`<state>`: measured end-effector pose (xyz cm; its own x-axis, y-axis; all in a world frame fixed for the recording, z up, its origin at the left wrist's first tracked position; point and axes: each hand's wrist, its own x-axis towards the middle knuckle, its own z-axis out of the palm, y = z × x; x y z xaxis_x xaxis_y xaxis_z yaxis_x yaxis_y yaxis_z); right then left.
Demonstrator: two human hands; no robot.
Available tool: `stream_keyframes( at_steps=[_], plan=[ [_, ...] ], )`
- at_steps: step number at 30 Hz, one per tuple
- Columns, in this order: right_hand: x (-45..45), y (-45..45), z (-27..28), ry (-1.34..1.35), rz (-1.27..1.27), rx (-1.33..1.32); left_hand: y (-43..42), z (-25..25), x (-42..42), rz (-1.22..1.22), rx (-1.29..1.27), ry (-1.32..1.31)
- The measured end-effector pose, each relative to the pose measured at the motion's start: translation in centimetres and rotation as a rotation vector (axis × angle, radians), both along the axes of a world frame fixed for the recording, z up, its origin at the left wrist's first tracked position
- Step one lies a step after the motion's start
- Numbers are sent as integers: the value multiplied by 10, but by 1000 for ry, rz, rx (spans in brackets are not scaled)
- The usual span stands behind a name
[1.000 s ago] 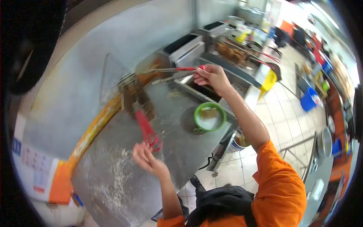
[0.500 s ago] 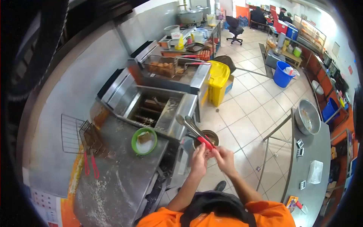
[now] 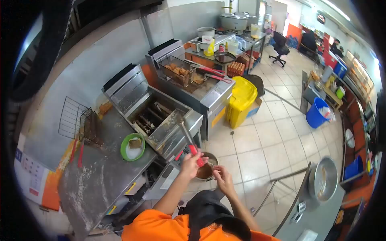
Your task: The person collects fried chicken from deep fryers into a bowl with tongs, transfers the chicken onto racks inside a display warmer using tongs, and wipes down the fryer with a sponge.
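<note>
Left hand (image 3: 191, 165) clamped on slender, red-gripped metal tongs (image 3: 187, 135), right hand (image 3: 223, 178) curled — cannot tell its grip

No lettering, brand or number reads clearly.
The wall sheet (image 3: 34, 174) carries rows of small dark marks, a blue corner block with white figures, possibly digits, and a red patch near its foot, all too small to make out. The orange shirt (image 3: 211, 231) has pale, illegible print on its front. The two displays (image 3: 301, 207) at right show no readable figures, and the distant wall disc (image 3: 321, 18) has blurred reddish marks.
</note>
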<state>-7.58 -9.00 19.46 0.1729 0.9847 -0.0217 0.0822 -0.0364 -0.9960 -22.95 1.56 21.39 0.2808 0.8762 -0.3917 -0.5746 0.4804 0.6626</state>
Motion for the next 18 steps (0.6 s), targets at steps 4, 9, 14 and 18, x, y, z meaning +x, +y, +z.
stream_keyframes(
  at_steps=[4, 9, 14, 18],
  plan=[
    [76, 59, -35, -267, 173, -202, 63, -37, 20, 201, -94, 74],
    [165, 176, -39, -599, 430, -245, 122, -53, 49, 370, -127, 246],
    [226, 312, -15, -699, 466, -27, 167, -44, 76, 422, -68, 411],
    [248, 442, -17, -877, 516, 109, 196, -23, 97, 418, -58, 433]
  ],
)
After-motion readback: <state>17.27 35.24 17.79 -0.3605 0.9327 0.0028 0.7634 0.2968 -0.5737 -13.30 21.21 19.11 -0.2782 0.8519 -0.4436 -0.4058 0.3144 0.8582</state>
